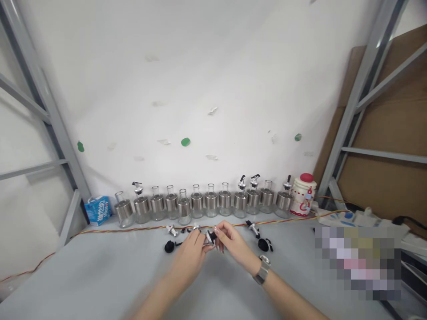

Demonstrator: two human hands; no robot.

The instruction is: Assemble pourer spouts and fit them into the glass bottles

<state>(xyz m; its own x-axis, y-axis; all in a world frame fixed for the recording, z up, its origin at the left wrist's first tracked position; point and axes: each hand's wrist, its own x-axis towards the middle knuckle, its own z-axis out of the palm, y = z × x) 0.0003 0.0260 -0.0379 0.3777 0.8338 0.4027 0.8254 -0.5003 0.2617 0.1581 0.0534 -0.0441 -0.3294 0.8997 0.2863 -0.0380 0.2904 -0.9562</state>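
Both hands meet near the middle of the table around a silver-and-black bottle pourer [211, 237]. The fingers of my left hand [191, 251] are closed on its silver part, while my right hand [231, 240] pinches the black end. My fingers cover part of it. Loose pourers lie nearby: one [172, 230] left of my left hand, another [254, 229] beyond my right. A round black cap [169, 246] rests by the left hand, and a second black cap [263, 244] lies to the right. Another silver piece [196, 228] is half hidden behind my left hand.
Several glass bottles with steel sleeves [183, 207] line the wall; a few carry pourers [138, 187]. A blue carton [98, 210] stands at the left end, a cream jar with red lid [303, 195] at the right. A twisted wire [147, 229] crosses before them. Power strips [363, 220] lie right.
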